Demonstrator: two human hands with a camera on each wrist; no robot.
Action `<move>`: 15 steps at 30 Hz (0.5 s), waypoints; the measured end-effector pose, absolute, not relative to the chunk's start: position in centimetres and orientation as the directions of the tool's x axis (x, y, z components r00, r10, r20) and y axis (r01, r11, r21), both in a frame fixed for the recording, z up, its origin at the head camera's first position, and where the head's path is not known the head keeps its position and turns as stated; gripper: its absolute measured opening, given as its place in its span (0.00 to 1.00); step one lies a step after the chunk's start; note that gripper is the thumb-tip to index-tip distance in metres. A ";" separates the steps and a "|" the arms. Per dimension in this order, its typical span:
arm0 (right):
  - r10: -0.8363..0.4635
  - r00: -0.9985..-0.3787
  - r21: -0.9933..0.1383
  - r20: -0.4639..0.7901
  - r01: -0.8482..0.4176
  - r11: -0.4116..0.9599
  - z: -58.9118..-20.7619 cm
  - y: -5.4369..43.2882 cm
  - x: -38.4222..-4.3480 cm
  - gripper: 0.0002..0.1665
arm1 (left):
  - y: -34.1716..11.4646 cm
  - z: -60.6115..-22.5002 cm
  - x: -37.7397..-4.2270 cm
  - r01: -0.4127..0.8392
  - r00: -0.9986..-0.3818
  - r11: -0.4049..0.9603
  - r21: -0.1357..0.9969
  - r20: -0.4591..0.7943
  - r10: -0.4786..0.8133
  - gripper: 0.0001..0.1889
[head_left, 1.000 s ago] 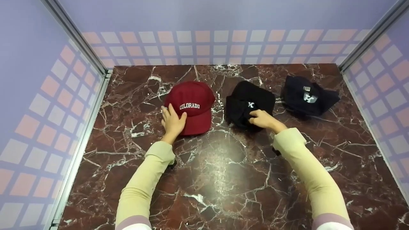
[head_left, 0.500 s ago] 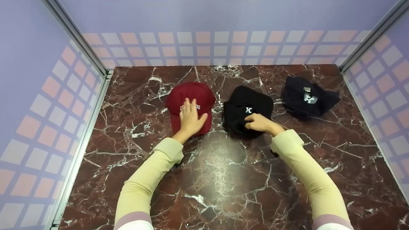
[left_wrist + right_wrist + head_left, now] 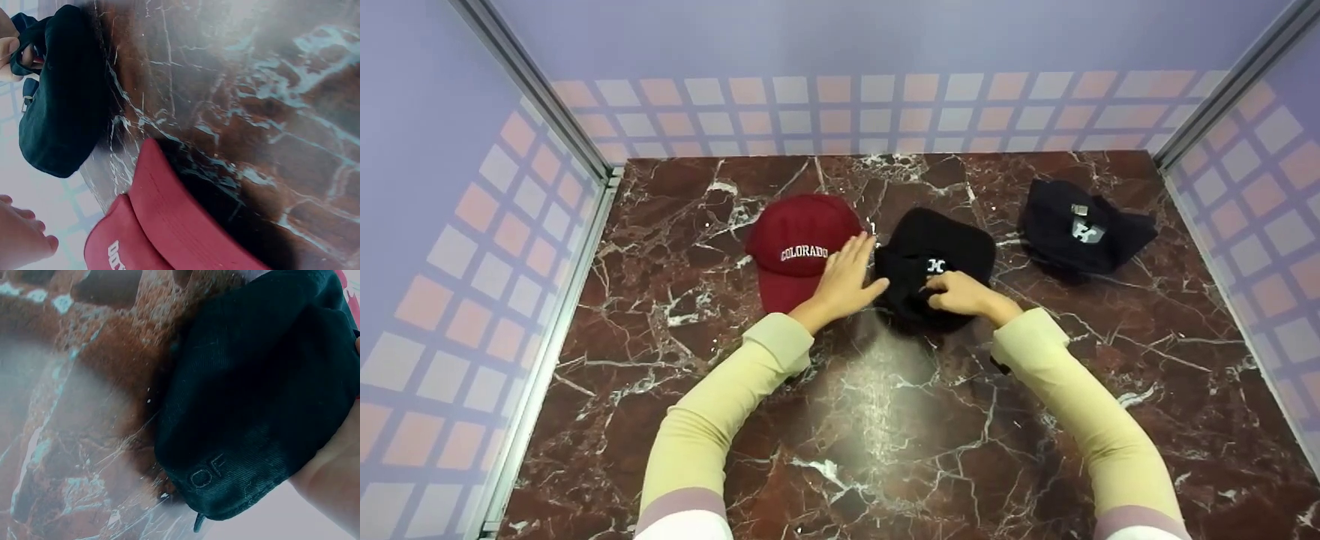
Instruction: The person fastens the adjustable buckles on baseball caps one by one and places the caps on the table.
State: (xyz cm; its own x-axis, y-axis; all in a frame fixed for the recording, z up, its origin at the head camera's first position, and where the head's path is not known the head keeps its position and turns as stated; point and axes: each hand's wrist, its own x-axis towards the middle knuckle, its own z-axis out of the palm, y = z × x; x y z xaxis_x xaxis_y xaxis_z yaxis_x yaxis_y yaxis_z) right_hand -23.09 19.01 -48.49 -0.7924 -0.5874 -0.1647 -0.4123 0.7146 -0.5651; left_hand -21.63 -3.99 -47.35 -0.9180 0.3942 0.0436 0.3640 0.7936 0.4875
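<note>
A dark red cap point(image 3: 804, 229) lettered COLORADO lies on the marbled surface with its brim toward me. My left hand point(image 3: 845, 281), fingers straight, is over the cap's right side; whether it touches is unclear. The left wrist view also shows this cap point(image 3: 174, 214) and my fingers point(image 3: 25, 239) apart from its crown. To the right is a black cap point(image 3: 949, 236) with a small white emblem. My right hand point(image 3: 960, 294) grips its near side, fingers hooked at a strap in the left wrist view. In the right wrist view, the black cap point(image 3: 253, 399) hides the fingertips.
A dark navy cap point(image 3: 1084, 229) with a white emblem lies at the far right. The marbled tabletop point(image 3: 885, 435) is bounded by a back panel point(image 3: 870, 45) and side panels with pink and white squares. Metal strips run along the corners.
My left hand has swept rightward across the red cap, from its left side to its right. My right hand has drawn the black cap slightly left and nearer. The navy cap has stayed put.
</note>
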 end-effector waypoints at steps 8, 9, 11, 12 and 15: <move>-0.632 -0.744 -0.612 -0.219 -0.400 0.682 -48.3 18.3 -22.7 0.12 | -2.9 -47.8 -21.5 0.478 -0.861 0.755 0.448 0.068 0.505 0.34; -0.634 -0.735 -0.636 -0.241 -0.373 0.676 -48.3 18.3 -22.7 0.09 | -2.8 -47.9 -21.4 0.486 -0.857 0.751 0.447 0.075 0.510 0.33; -0.635 -0.713 -0.686 -0.296 -0.304 0.661 -48.2 18.2 -22.6 0.05 | -2.8 -48.1 -21.3 0.496 -0.854 0.752 0.435 0.083 0.514 0.31; -0.634 -0.704 -0.706 -0.320 -0.269 0.655 -48.1 18.2 -22.6 0.04 | -2.9 -48.1 -21.3 0.497 -0.854 0.753 0.431 0.087 0.514 0.30; -0.613 -0.697 -0.750 -0.372 -0.164 0.641 -48.0 18.4 -22.7 0.10 | -3.1 -48.3 -21.2 0.496 -0.857 0.755 0.428 0.100 0.506 0.27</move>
